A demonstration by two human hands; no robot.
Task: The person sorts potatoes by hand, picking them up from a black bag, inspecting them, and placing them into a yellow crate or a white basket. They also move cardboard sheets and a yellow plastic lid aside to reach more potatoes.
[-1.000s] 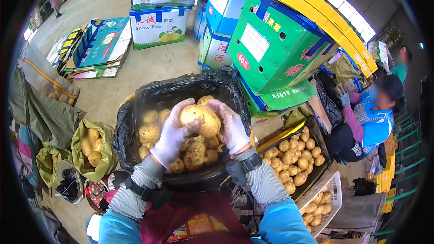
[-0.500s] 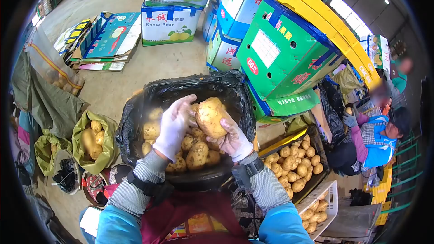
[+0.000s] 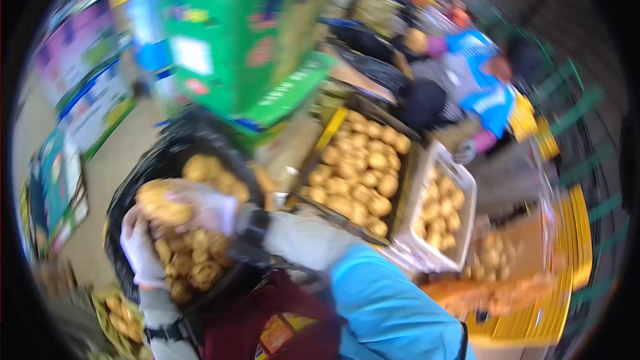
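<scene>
The picture is smeared by motion. My right hand, in a white glove, grips a large potato over the black-bag-lined bin, which holds several potatoes. Just below and left of that potato is my left hand, also in a white glove and touching it. The blur hides whether its fingers close on the potato.
To the right of the bin stand a dark crate of potatoes and a white plastic crate with more. Green and blue cartons are stacked behind. A person in blue crouches at the far right. Yellow crates lie at the lower right.
The view has swung sharply to the right and blurred. Both hands and the potato now sit low at the left over the bin; the potato crates have come to the centre.
</scene>
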